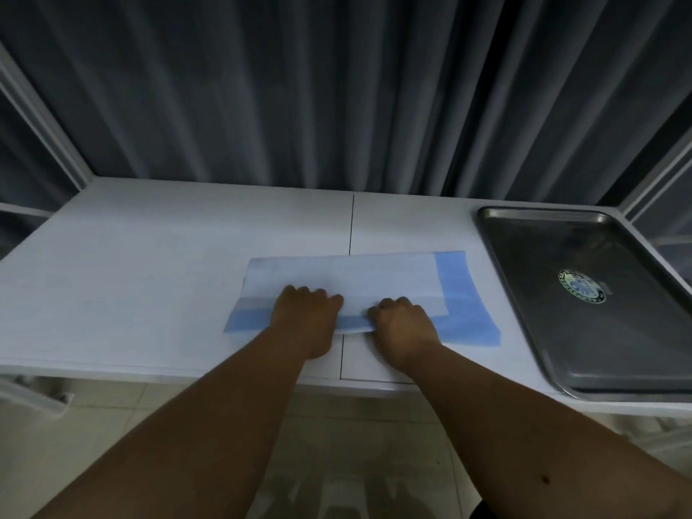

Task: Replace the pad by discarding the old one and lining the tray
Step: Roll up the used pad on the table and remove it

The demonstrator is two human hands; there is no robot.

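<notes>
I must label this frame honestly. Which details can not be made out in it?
- Head view: the round sticker in the rectangular steel tray is too small and blurred to read.
- The tray's right corner is cut off by the frame edge.
- The near edge of the blue-bordered white folded pad is hidden under the left hand and right hand; whether each grip pinches or only presses is unclear.

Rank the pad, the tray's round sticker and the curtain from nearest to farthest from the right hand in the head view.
1. pad, gripped by the right hand.
2. round sticker, to the right, in the tray.
3. curtain, behind the table.
</notes>
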